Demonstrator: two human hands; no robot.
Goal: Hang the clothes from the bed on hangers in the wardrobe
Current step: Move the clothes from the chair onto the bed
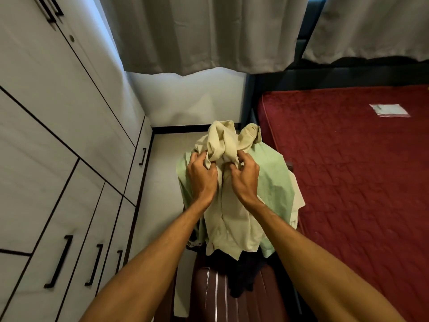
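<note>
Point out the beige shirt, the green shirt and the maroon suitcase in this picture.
beige shirt (232, 217): head view, on its hanging front panel.
green shirt (276, 182): head view, on its right-hand spread of cloth.
maroon suitcase (222, 307): head view, on its ribbed top.

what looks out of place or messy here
Clothes are heaped on a maroon suitcase beside the bed, not on it; a green shirt and a dark garment spill over it. The left hand and right hand grip a crumpled beige shirt.
</note>
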